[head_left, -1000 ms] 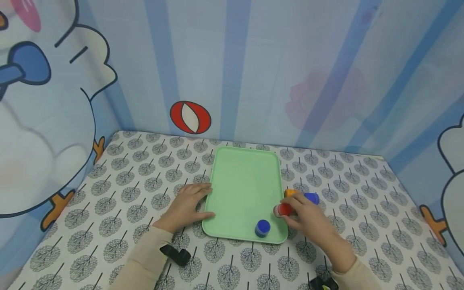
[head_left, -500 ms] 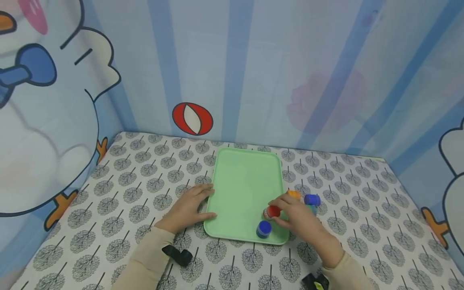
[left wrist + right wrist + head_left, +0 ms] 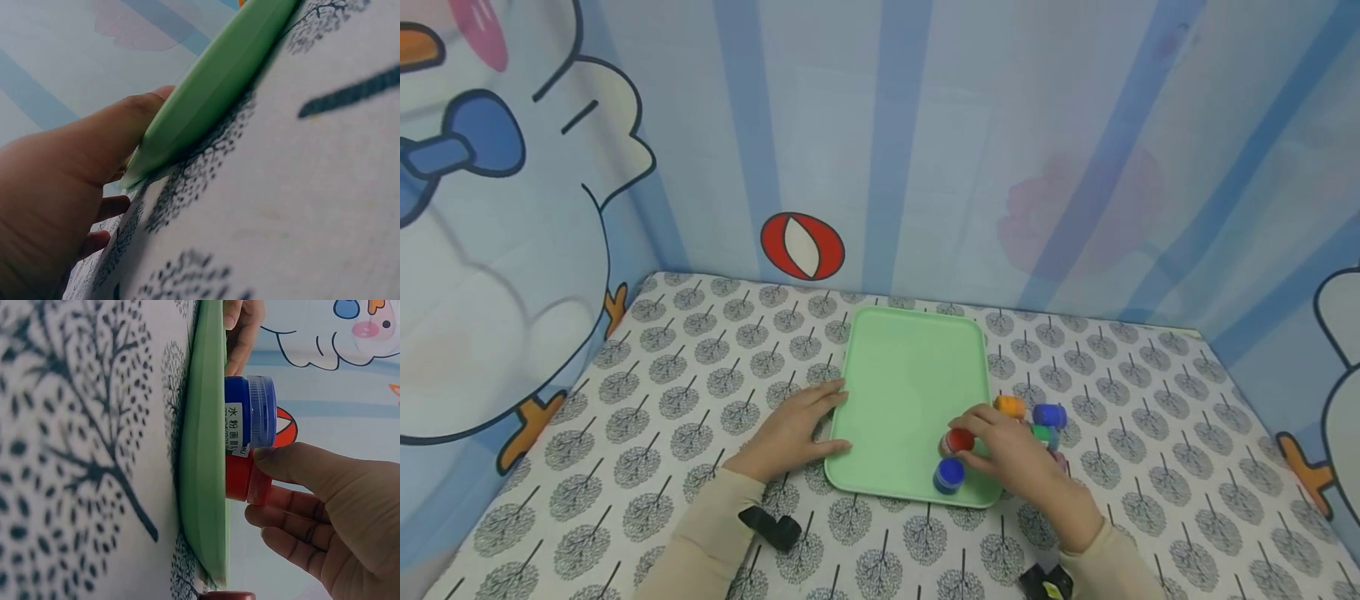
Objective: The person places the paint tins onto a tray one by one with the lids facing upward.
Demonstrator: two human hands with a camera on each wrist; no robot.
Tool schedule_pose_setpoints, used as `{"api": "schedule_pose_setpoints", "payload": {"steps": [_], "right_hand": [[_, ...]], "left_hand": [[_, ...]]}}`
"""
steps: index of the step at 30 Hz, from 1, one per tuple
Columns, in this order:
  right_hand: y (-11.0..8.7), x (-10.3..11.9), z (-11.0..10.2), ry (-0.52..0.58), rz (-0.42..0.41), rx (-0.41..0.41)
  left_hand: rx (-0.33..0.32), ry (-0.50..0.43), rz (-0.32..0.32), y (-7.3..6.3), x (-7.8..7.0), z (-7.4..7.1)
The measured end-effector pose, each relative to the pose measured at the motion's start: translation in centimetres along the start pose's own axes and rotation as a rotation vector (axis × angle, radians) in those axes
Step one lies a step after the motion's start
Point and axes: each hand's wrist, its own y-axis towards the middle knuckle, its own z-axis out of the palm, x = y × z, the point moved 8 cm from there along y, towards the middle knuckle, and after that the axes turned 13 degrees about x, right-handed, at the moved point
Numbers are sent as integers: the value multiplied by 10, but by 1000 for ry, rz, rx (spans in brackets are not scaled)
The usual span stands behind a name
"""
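A red paint jar (image 3: 957, 442) stands upright in the light green tray (image 3: 913, 358), near its lower right corner. My right hand (image 3: 1011, 450) holds it by the lid between thumb and fingers. Close beside it is a blue paint jar (image 3: 949, 475); the right wrist view shows its white label and clear-rimmed lid (image 3: 262, 412). At the tray's left edge rests my left hand (image 3: 790, 429), fingers spread and relaxed. In the left wrist view its thumb (image 3: 134, 112) lies over the tray rim, while other fingertips are beside the outer wall.
Right of the tray, partly behind my right hand, lie an orange jar (image 3: 1011, 407), a blue jar (image 3: 1049, 416), a green jar (image 3: 1043, 435) and a dark red one (image 3: 1060, 461). A tree-patterned cloth (image 3: 685, 400) covers the table. A printed curtain hangs behind (image 3: 940, 167).
My right hand has carried the red jar leftward from the tray's right rim to beside the blue jar, uncovering more jars on the cloth. The left hand has stayed at the tray's edge.
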Motion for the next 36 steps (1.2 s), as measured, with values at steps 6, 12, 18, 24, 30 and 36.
{"api": "schedule_pose_setpoints", "payload": {"steps": [6, 12, 18, 24, 30, 36], "right_hand": [[3, 2, 0, -18, -5, -2], [6, 3, 2, -12, -19, 8], [7, 4, 4, -16, -20, 40], [8, 3, 5, -26, 7, 76], [7, 2, 5, -42, 27, 86], [4, 4, 1, -54, 8, 45]], "left_hand": [[-1, 9, -5, 1, 1, 0], [-4, 5, -5, 1, 2, 0], [7, 8, -20, 0, 4, 2], [8, 2, -19, 0, 4, 3], [10, -1, -15, 0, 2, 3], [15, 1, -9, -1, 0, 1]]}}
